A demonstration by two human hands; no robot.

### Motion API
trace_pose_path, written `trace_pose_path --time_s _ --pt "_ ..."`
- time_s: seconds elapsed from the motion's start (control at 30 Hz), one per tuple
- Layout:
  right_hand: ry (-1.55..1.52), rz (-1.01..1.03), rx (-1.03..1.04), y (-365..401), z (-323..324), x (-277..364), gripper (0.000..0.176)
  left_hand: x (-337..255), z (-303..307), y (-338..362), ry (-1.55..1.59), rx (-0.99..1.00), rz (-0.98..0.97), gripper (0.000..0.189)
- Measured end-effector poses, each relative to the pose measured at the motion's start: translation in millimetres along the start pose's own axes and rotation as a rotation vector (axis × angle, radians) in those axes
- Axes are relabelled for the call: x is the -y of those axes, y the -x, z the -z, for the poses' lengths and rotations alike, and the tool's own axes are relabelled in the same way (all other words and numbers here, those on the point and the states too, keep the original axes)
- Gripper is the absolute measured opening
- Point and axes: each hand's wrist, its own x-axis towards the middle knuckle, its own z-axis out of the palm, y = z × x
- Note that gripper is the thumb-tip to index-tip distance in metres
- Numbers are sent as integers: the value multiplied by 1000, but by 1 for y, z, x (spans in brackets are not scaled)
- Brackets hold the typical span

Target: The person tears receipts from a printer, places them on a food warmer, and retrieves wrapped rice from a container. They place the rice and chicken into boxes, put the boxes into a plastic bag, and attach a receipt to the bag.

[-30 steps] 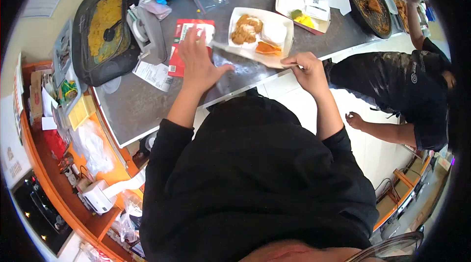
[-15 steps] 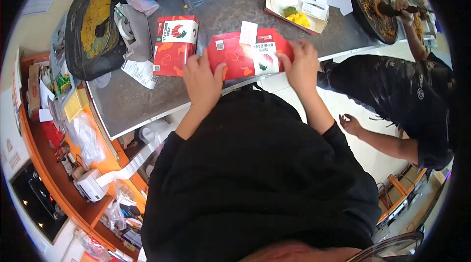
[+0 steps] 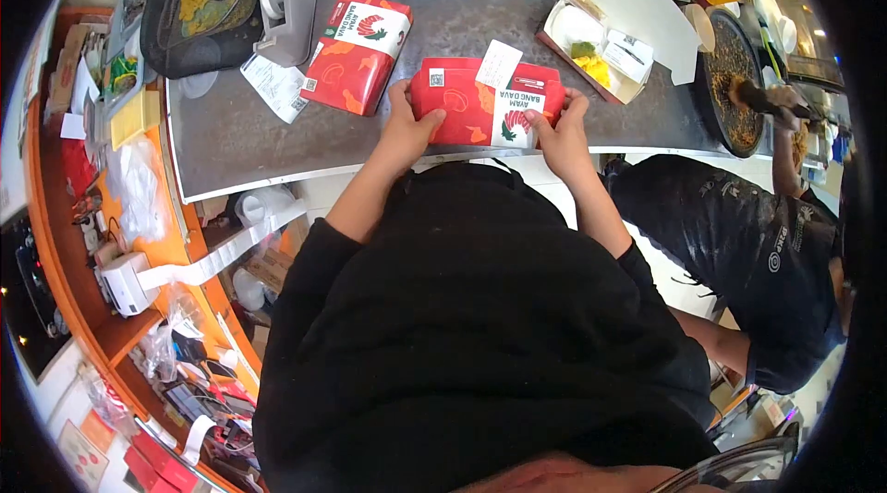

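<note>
A red and white cardboard food box [image 3: 459,121] is between my two hands at the front edge of the metal table. My left hand [image 3: 405,133] grips its left end, thumb on the top face. At the other end, my right hand [image 3: 564,135] has its thumb on the white label and its fingers around the side. A paper slip [image 3: 499,64] lies on the box's far edge. Left of it, a second closed red box [image 3: 354,68] stands on the table, touching a printed receipt [image 3: 272,86].
An open box of food [image 3: 564,26] lies at the back right. Beyond it, a co-worker's hand [image 3: 785,105] grips a dark-handled tool over a black pan [image 3: 716,91]. A tape dispenser [image 3: 288,17] and a black tray [image 3: 185,45] are at left.
The view has shifted, so the table sits farther right and higher at left. Both hands still hold the box; my right thumb now rests on its label. The co-worker's lower hand has gone from sight.
</note>
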Motion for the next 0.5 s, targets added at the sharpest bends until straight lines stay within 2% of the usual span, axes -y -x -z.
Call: trace_pose_path --time_s 0.07,0.17,0.23,0.3,0.33,0.37,0.4,0.47,0.5 --pt "-27 55 -65 8 1 15 59 -6 -3 9 -17 -86 -119 56" --pt "133 87 -92 12 4 28 43 10 -5 3 -194 -194 -356 47" --pt "229 26 -32 9 6 26 41 6 -2 4 -384 -97 -212 45" --pt "369 -33 17 2 4 24 46 -11 -2 4 -548 -12 -94 44" --pt "420 -79 33 -3 2 19 42 -17 -3 0 -619 24 -47 44" --pt "470 -122 49 -10 -1 11 39 -20 -5 -4 -690 59 -2 44" --pt "521 -163 65 -16 -4 6 36 -17 -8 -8 -699 5 -37 43" --pt "615 81 -231 -17 -17 4 30 -10 -15 -14 -715 -97 -100 42" --pt "656 203 -381 -17 -21 5 30 -10 -19 -17 -789 -160 -324 42"
